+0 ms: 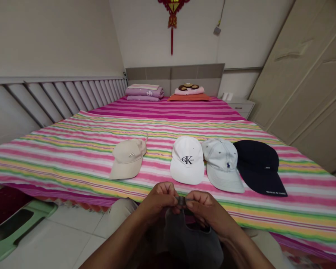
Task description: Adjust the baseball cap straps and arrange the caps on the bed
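Low in front of me I hold a dark grey cap (193, 241) at its back strap, above my lap. My left hand (162, 198) pinches one side of the strap by the metal buckle (181, 200). On the buckle's other side, my right hand (203, 205) grips the strap end, fingers closed. Part of the cap lies in shadow between my forearms. Beyond my hands, on the bed, a white cap (187, 160), a pale denim cap (222, 164) and a navy cap (259, 166) sit side by side. A beige cap (128, 158) lies apart on the left.
A striped sheet (81, 149) covers the bed. Folded bedding (145, 92) and a pink pillow stack (189, 91) rest by the headboard (148, 73). A green stool (25, 220) stands on the floor at left, a nightstand (242, 106) at far right beside the wardrobe (305, 74).
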